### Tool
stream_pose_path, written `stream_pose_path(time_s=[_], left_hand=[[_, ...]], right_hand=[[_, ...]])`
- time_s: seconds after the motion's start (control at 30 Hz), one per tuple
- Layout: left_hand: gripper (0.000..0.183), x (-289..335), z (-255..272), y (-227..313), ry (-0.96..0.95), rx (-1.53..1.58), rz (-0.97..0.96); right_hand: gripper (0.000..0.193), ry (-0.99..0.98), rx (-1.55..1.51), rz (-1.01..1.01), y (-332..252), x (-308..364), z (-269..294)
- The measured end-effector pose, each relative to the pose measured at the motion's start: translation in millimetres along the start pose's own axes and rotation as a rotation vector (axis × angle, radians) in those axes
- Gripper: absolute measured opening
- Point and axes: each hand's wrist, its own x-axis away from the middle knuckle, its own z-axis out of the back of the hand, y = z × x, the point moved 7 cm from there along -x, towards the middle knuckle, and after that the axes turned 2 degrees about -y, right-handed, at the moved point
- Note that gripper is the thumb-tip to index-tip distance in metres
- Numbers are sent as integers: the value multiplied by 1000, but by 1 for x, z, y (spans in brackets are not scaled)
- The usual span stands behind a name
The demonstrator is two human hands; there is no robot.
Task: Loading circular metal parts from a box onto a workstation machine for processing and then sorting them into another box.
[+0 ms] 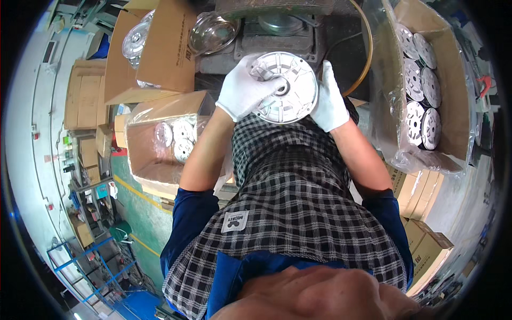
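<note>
Above my lap I hold a round silver metal disc with a raised hub and a central hole, its ribbed face turned up. My gloved left hand grips it from the left, thumb lying across the face by the hub and the other fingers mostly hidden. Against the right rim rests my gloved right hand, its upper part stretched upward along the edge. Some of its fingers seem to be hidden behind the disc.
Ahead stands a dark metal machine bed with a shiny bowl-shaped part to its left. Plastic-lined cartons of similar discs sit at right and left. Another carton holds silver parts at far left. A yellowish hose curves beside the machine.
</note>
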Motion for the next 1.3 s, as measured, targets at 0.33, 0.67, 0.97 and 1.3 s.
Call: stream_pose_path(time_s=[0.33, 0.67, 0.97, 1.3], left_hand=[[77, -14, 16, 22, 140, -487, -147], [69, -38, 44, 0, 355, -234, -130], [54, -150, 132, 82, 448, -331, -91], [77, -239, 135, 66, 425, -408, -27]], right_hand=[[50, 42, 92, 123, -7, 2, 10], [47, 12, 67, 191, -17, -26, -17], [44, 88, 760, -95, 1, 33, 41], [30, 508, 838, -198, 42, 141, 177]])
